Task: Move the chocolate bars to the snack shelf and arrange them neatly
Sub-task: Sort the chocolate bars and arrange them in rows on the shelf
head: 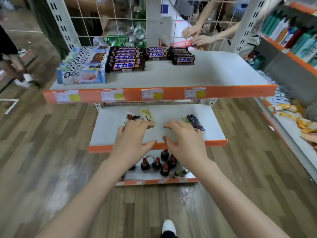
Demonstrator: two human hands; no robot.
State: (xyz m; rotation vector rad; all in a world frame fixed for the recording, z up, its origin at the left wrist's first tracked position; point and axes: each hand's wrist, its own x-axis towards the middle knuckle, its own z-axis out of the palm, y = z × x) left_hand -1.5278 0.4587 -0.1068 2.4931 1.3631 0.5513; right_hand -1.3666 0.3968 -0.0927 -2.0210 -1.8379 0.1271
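- Chocolate bars sit in two places. On the top shelf [214,74], toward eleven o'clock from my hands, I see neat stacks: pale blue Dove bars [81,75], then dark Snickers bars [125,66], with two shorter Snickers stacks to their right.
- On the middle shelf [109,131], loose bars wait to be moved: a cream Dove bar [147,115] and a dark bar [131,117] at twelve o'clock from my left hand, and a dark purple bar [194,121] at one o'clock from my right hand.
- My left hand [132,140] hovers palm down, fingers spread and relaxed, grasping nothing; its fingertips overlap the near ends of the loose bars.
- My right hand [184,141] is likewise released and empty, its fingers just beside the purple bar.
- Small dark bottles [164,162] stand on the lowest shelf, at six o'clock under my hands.
- Risk, as I judge it: slick wrappers could slide off the shelf's front edge onto the bottles if I scoop several at once.
- Another person's hands [193,36] reach behind the wire backing at one o'clock; pushing bars too deep on the top shelf could meet them.
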